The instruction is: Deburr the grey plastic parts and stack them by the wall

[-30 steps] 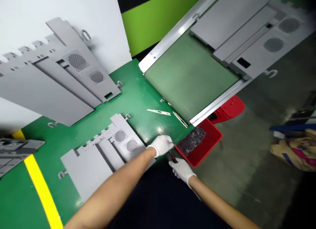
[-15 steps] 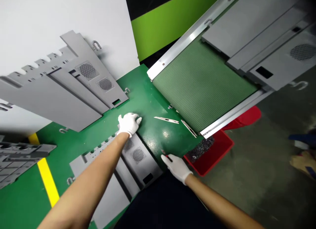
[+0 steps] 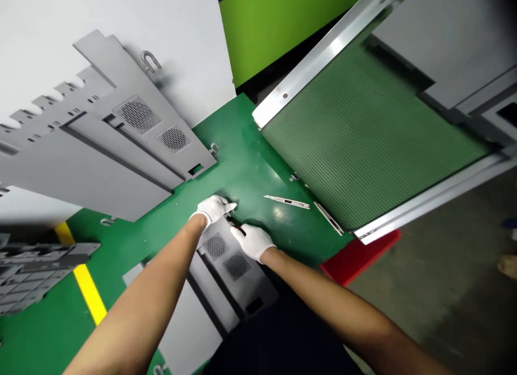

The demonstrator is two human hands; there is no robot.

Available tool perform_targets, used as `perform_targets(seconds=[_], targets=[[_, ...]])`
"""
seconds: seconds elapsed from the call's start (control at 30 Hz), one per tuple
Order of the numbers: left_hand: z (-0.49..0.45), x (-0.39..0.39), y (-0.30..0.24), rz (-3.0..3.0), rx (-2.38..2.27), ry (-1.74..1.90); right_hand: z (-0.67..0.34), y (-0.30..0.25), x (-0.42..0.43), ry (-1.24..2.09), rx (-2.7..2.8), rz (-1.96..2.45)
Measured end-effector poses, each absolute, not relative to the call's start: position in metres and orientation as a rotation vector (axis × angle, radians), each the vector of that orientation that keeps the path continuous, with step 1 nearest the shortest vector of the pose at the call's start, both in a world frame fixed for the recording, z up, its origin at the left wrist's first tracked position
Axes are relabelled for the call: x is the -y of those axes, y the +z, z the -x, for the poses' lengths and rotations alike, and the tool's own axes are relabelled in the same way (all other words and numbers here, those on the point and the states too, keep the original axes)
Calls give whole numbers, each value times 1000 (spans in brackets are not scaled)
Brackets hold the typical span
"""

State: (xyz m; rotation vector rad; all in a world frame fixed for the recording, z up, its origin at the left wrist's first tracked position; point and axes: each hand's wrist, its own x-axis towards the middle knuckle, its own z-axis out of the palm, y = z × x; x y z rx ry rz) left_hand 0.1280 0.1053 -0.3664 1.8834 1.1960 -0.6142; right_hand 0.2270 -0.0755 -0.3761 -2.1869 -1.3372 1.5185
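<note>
A: Where are the hands seen?

B: Both gloved hands are met at the far corner of the near grey panel [image 3: 226,262], which lies flat on the green bench [image 3: 242,165]. The left hand [image 3: 212,209] is laid on the corner by the panel's top edge, fingers curled down onto it. The right hand [image 3: 253,241] is placed just beside it, on the panel's edge near the two round vent grilles.

A: Is anything gripped?

B: A thin dark tool [image 3: 236,227] is seen between the two hands, its red-tipped end at the right fingers. It appears to be pinched by the right hand; what its tip touches cannot be told. The left hand is pressed on the panel rather than closed around it.

A: How are the hands set to each other?

B: Close together, almost touching, with the tool in the gap.

A: What lies about them?

B: Two slim metal strips [image 3: 287,202] are laid on the bench beyond the right hand, apart from it. A ribbed green mat [image 3: 363,143] in a silver frame is seen to the right of them. A red bin [image 3: 355,256] shows under the frame's near edge. A larger grey panel [image 3: 100,148] is propped against the white wall [image 3: 121,19] on the left. A yellow stripe [image 3: 86,289] is painted on the bench at lower left.
</note>
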Motion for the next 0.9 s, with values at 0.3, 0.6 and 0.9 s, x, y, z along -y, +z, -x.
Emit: perform_targets(seconds=[0.3, 0.6, 0.9], targets=[[-123, -105, -372, -1822, -1189, -567, -219, -385, 67, 1397, 1512, 2268], [-116, -118, -373, -1823, -983, -554, -239, -378, 54, 1366, 1825, 2208], [-111, -120, -378, -1718, -1012, -539, -220, -377, 56, 1399, 1559, 2283]])
